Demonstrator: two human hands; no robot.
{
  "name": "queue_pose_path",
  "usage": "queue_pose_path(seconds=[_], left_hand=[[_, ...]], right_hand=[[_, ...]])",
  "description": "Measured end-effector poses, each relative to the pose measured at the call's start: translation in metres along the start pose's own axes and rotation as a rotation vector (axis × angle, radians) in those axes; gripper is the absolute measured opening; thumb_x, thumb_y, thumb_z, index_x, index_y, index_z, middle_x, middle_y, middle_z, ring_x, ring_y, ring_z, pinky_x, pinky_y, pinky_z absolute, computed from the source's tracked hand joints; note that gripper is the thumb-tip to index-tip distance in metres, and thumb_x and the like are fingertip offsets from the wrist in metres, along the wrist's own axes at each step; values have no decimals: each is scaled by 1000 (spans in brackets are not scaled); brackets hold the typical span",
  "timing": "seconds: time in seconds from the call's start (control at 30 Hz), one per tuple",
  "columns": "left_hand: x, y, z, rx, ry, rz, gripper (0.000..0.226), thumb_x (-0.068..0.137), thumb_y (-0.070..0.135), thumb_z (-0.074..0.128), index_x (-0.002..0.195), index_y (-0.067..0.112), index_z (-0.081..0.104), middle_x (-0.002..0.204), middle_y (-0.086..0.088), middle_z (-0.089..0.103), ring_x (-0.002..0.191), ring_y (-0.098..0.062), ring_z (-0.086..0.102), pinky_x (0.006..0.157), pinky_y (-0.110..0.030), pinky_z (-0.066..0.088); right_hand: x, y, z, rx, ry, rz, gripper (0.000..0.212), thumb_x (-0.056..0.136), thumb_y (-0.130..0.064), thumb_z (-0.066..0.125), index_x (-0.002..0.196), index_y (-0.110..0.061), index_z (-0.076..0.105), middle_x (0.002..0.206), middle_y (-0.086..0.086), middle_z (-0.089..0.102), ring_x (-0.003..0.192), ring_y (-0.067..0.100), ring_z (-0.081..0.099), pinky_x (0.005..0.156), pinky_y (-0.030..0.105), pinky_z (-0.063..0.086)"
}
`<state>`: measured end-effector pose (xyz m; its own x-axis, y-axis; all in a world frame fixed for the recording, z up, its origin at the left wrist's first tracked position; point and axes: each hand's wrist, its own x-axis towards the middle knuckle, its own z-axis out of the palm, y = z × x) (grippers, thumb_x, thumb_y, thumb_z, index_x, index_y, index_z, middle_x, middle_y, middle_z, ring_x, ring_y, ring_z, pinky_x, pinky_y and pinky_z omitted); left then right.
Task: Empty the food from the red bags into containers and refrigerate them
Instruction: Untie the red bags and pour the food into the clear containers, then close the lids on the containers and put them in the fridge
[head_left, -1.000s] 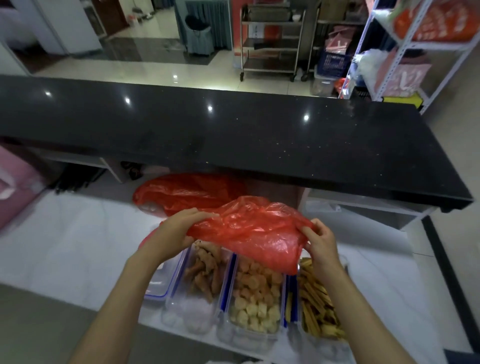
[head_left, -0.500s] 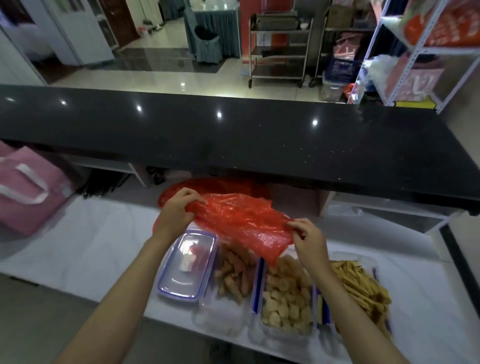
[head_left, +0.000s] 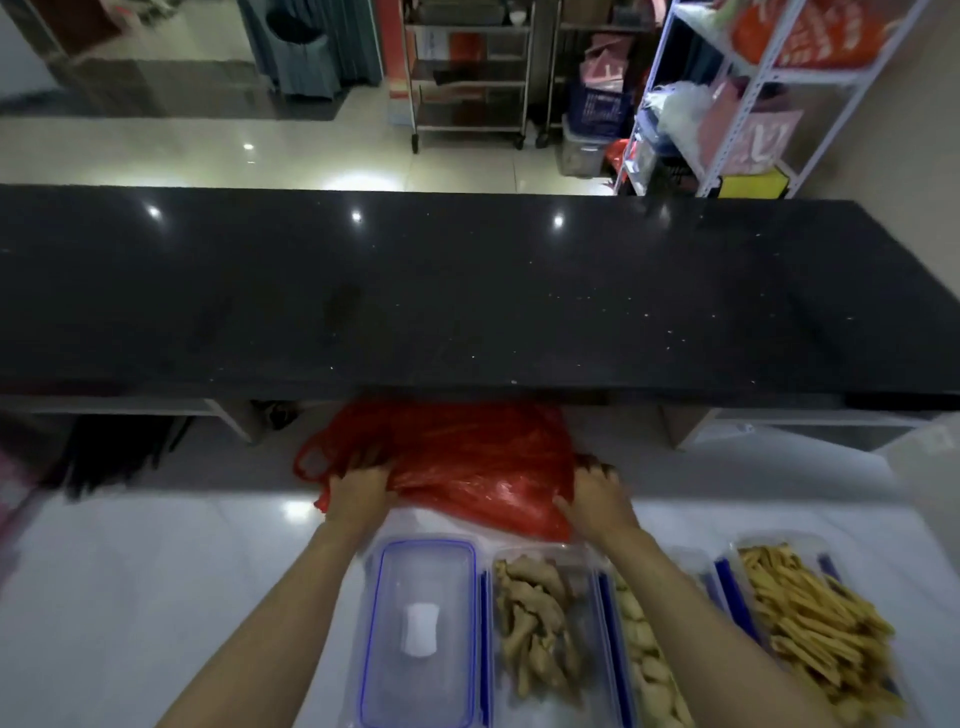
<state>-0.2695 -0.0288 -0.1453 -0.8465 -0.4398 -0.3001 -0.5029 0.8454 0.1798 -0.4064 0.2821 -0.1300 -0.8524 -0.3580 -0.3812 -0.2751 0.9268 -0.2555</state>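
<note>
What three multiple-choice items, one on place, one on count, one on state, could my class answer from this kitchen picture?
1. Where do the red bags lie?
A. behind the containers
B. on the black counter
C. on the floor

2. How many containers hold visible food?
A. one
B. three
C. five

3. What state is the leftmost container in?
A. lidded
B. full of sticks
C. tipped over

Answers: 1 A, the bags sit on the white worktop under both hands, left hand, right hand. 2 B, three open tubs show food. 3 A, its blue-rimmed lid is on.
</note>
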Motion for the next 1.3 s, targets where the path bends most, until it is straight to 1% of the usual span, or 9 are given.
queue_pose_path(seconds=[0.13,0.3,0.37,0.47,0.57,0.77,0.93,1.2,1.3], left_hand=[[5,-13,14,-24,20,77,68,80,55,69,145,43,57,155,-9,52,136,-43,50,103,-67,38],[-6,-10,-4,-177,-3,41,94,59,80,40,149,55,43,165,1,34,149,-37,30,114,-63,24],[-22,-12,-7,-221,82,41,91,61,74,51,150,51,45,165,-3,33,151,-36,26,118,-64,21],[-64,-18,2,-339,364,89,77,80,47,76,152,39,50,167,-8,30,157,-34,20,124,-59,16],[-116,-16,20,-414,558,13,57,84,44,66,138,28,61,148,-5,50,141,-31,43,110,-52,36],[-174,-19,68,-596,114,-188,37,93,33,73,122,16,58,96,1,63,84,-21,64,72,-34,49],[-193,-21,69,-615,201,-237,8,95,14,67,93,17,60,82,1,62,73,-20,60,66,-32,41],[-229,-29,20,-905,181,-235,12,99,19,65,97,20,53,93,-3,72,63,-24,72,61,-44,61],[-247,-17,-10,-1030,163,-148,17,95,29,74,100,24,59,96,1,75,72,-18,75,63,-38,64]], right_hand=[[0,-6,11,-92,72,-1,62,94,-39,59,149,-17,42,154,5,37,130,34,43,105,47,45],[15,2,5,-40,-33,35,73,76,-60,44,142,-30,48,147,9,46,132,37,43,108,47,43],[6,6,-1,-9,-31,12,77,72,-64,39,140,-31,52,142,11,51,133,36,42,109,47,41],[-38,1,-17,135,113,-59,55,90,-39,66,142,-22,57,144,12,48,136,34,40,113,42,36],[-89,-1,-19,270,283,-181,36,97,-25,67,132,-22,63,136,1,55,130,21,47,107,32,36],[-173,-21,-6,393,42,-313,20,98,-32,64,114,-40,70,106,-27,69,92,-6,66,80,19,56],[-196,-38,22,524,-65,-321,17,98,-23,64,103,-37,73,91,-22,73,78,0,69,70,17,53],[-203,-80,45,750,-225,-303,15,98,-32,68,110,-41,71,104,-17,74,100,8,72,88,32,61],[-214,-103,44,1024,-433,-249,40,92,-50,68,130,-48,56,128,-7,70,113,10,70,100,44,57]])
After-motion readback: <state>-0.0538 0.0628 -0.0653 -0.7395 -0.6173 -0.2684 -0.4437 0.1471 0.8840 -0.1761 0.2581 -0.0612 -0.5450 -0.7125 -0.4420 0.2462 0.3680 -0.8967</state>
